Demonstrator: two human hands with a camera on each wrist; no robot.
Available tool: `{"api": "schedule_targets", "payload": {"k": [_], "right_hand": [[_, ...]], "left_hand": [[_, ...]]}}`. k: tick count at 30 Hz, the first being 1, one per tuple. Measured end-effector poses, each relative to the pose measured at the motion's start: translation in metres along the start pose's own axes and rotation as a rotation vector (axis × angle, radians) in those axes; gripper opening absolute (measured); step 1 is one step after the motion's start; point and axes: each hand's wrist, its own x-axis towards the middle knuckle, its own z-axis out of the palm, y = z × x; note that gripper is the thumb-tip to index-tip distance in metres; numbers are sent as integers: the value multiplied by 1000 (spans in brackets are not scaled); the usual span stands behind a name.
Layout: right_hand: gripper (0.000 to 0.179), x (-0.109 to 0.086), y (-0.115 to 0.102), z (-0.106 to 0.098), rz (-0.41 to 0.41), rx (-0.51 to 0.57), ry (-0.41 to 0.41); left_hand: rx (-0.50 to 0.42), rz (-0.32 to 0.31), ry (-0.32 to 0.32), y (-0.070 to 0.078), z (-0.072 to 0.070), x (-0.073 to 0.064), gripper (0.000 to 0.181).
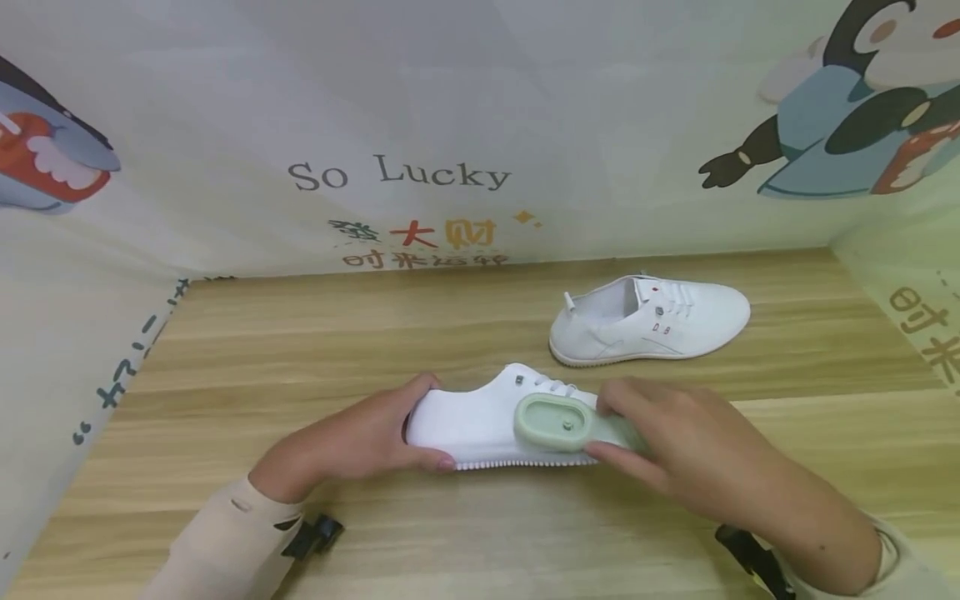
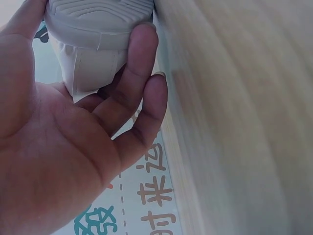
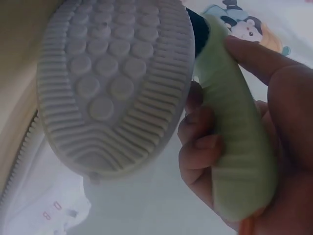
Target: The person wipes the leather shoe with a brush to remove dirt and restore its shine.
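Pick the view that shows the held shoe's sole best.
Right wrist: the sole faces that camera, its round studs and ridges plain at the toe end. Left wrist shows only ridged heel tread, cut off by the frame; the head view shows just the serrated lower edge.

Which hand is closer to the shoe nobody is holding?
The right hand is, just in front of that shoe, gripping a green brush. The left hand is further left, holding the other shoe's heel.

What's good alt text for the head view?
A left hand grips a white lace-up shoe by the heel; the right hand holds a pale green, oval-headed brush at its side. A second white shoe sits behind.
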Motion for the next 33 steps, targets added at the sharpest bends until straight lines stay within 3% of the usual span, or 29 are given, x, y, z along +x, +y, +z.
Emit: {"api": "schedule_targets", "payload": {"k": [9,21,33], "right_hand": [[25,-1,7,-3,-10,-17,4],[25,-1,14,-17,119,9,-165],[27,1,16,-13,98,7,-118]], "left_hand": [[15,0,-1,1,0,0,68],[16,-6,2,2,-1,1,65],[69,-53,42,-3,-14,-8,68]]}}
